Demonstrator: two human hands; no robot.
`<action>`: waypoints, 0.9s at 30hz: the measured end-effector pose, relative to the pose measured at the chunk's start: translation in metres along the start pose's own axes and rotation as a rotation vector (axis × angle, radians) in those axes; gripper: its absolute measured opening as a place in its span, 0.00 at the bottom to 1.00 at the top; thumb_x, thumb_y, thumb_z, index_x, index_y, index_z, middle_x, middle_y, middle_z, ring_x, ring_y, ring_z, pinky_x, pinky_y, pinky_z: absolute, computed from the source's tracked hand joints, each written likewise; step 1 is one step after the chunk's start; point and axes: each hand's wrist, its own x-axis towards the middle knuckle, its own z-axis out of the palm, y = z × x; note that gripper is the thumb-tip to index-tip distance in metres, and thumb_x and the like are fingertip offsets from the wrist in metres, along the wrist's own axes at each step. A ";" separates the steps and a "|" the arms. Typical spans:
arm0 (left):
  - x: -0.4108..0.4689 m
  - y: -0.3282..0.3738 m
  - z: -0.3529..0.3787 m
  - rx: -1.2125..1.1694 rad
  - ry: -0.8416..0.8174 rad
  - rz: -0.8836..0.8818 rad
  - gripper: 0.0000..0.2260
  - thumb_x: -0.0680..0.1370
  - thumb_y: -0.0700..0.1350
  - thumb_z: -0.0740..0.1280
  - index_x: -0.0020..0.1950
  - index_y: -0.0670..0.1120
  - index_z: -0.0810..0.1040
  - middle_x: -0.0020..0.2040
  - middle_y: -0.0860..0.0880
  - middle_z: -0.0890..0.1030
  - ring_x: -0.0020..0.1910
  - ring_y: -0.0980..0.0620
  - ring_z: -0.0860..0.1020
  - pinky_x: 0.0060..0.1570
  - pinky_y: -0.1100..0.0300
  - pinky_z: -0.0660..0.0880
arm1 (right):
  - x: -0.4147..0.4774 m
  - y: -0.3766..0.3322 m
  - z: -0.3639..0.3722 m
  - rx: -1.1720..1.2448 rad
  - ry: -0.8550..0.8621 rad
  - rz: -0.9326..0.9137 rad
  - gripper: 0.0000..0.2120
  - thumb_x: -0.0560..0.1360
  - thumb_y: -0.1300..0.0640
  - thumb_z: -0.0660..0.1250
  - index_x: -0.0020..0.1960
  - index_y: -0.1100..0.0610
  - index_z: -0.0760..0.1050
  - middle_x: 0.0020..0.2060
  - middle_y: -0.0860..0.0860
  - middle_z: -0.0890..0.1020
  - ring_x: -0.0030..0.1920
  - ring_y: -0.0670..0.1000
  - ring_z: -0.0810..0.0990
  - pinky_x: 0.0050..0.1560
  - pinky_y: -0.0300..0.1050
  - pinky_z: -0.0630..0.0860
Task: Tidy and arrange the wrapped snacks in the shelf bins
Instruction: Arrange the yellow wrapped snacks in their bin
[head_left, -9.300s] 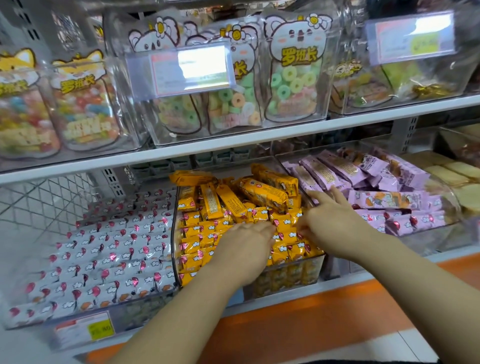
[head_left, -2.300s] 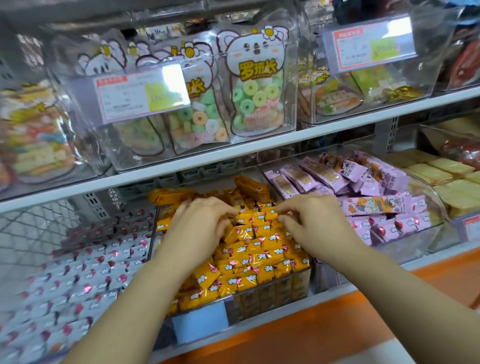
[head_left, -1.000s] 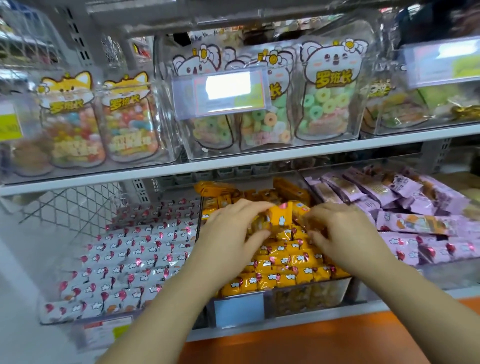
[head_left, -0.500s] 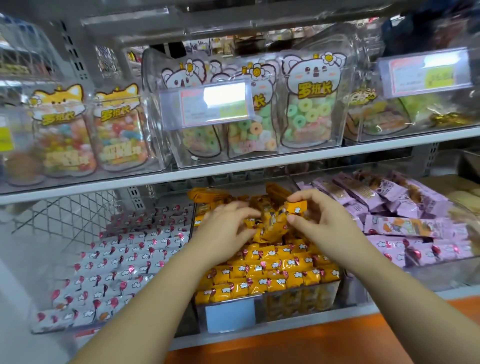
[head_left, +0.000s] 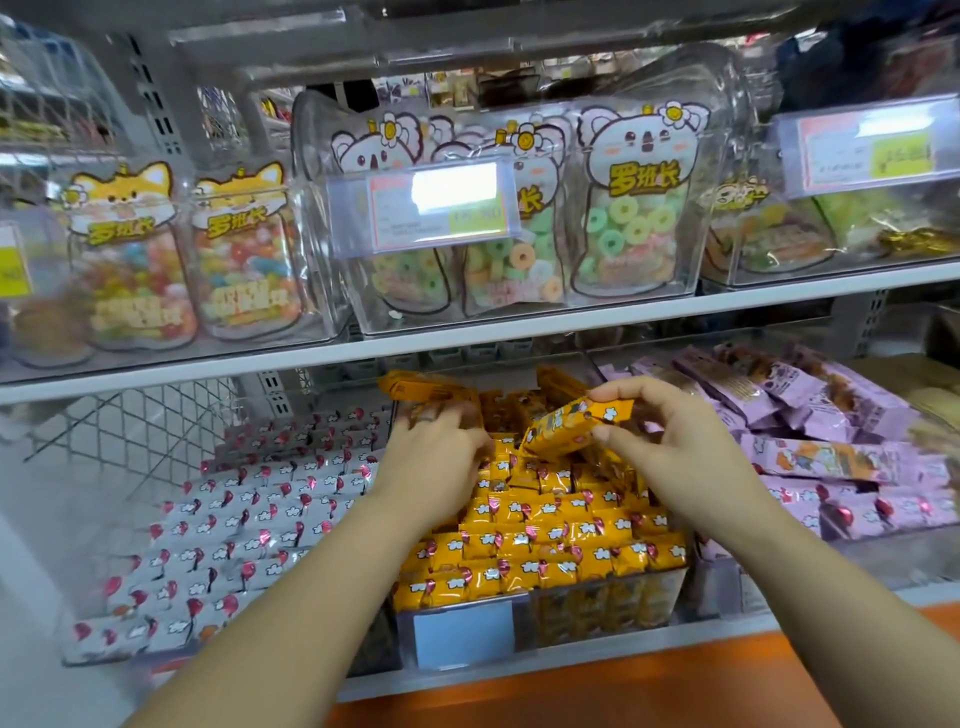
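Lower shelf (head_left: 779, 619), centre frame: right hand (head_left: 685, 457) pinches yellow snack (head_left: 569, 428) over clear bin (head_left: 623, 603); left hand (head_left: 434, 462) blurred, grip indeterminate; orange ledge (head_left: 675, 686) below

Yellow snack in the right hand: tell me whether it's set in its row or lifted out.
Lifted out. The right hand pinches the snack, tilted, above the rows packed in the bin.

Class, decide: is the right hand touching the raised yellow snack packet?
Touching. The head view shows the right hand pinching the raised yellow snack packet at its end, thumb below and fingers on top, with no gap.
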 end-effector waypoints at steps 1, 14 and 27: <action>0.000 0.002 -0.001 -0.005 0.016 0.026 0.12 0.80 0.50 0.59 0.62 0.59 0.76 0.67 0.54 0.68 0.68 0.50 0.63 0.67 0.52 0.57 | 0.001 -0.002 0.000 -0.015 0.009 -0.019 0.12 0.73 0.59 0.70 0.52 0.45 0.76 0.44 0.40 0.79 0.43 0.36 0.77 0.37 0.23 0.69; 0.016 0.021 0.011 0.017 -0.184 0.103 0.13 0.79 0.52 0.63 0.61 0.53 0.78 0.57 0.50 0.80 0.59 0.47 0.75 0.60 0.53 0.67 | 0.004 -0.004 0.010 -0.045 0.133 -0.076 0.06 0.71 0.55 0.72 0.43 0.46 0.76 0.36 0.41 0.76 0.29 0.39 0.73 0.32 0.30 0.65; 0.020 0.039 0.007 -0.041 -0.132 -0.017 0.04 0.81 0.47 0.60 0.47 0.52 0.71 0.43 0.51 0.79 0.49 0.47 0.77 0.55 0.55 0.66 | 0.005 0.000 0.004 -0.059 0.246 -0.084 0.10 0.71 0.56 0.71 0.46 0.45 0.73 0.27 0.45 0.73 0.27 0.44 0.71 0.29 0.37 0.69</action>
